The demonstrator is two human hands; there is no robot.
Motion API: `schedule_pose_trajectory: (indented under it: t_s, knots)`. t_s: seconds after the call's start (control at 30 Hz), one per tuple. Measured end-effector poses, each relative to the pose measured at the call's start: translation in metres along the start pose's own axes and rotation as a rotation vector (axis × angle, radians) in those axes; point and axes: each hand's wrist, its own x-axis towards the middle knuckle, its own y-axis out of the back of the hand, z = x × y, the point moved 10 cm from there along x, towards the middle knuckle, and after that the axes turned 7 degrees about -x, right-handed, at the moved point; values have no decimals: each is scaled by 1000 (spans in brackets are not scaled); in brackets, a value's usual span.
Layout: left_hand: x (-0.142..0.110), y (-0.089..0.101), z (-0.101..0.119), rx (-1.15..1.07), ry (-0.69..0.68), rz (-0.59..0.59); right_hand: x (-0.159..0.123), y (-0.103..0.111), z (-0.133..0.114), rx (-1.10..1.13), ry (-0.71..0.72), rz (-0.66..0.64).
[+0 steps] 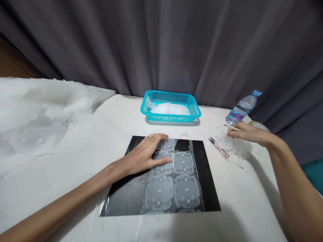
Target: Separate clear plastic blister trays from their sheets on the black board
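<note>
One dark curtain [171, 50] hangs behind a white table [121, 117]. A heap of clear plastic [45, 114] covers the table's far left part. In the middle, a black mat [210, 191] lies flat, bearing a clear sheet [185, 168] of rounded square pads in two columns; one space at its far right shows black. Beyond the mat sits a blue basket [174, 117] with white pieces [171, 108] inside. The left hand [143, 153] rests on the sheet, fingers spread, gripping nothing. The right hand [246, 132] is at the plastic scraps [227, 141], near a water bottle [242, 107]. Scissors [213, 142] lie partly among the scraps. The right fingers bend nearly together around a slim white stick [232, 127]; whether they also pinch scraps, I cannot tell.
</note>
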Motion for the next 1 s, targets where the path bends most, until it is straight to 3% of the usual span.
schedule_pose_trajectory:
  t_s: [0.1, 0.2, 0.3, 0.4, 0.47, 0.53, 0.67, 0.73, 0.9, 1.0]
  knots:
    - [-1, -6, -8, 59, -12, -12, 5, 2, 43, -89, -88, 41]
    - [-3, -8, -8, 99, 6, -17, 1, 24, 38, -235, -208, 284]
    - [-6, -6, -9, 118, 45, -25, -12, 43, -19, -309, -185, 608]
    - [-13, -3, -10, 166, 58, -24, -19, 31, -94, -219, 49, 771]
    - [-20, -1, -10, 206, 59, -14, -17, 10, -135, -113, 223, 757]
    - [-26, -1, -10, 238, 72, 3, -12, -16, -164, 54, 352, 664]
    - [-32, -4, -13, 247, 104, 31, 6, -75, -194, 463, 408, 244]
    - [-33, -5, -15, 231, 109, 42, 8, -95, -204, 555, 411, 100]
    - [-34, -3, -15, 169, 97, 70, -2, -95, -221, 458, 582, 140]
    - [-36, 0, -15, 129, 93, 110, -5, -96, -223, 423, 650, 90]
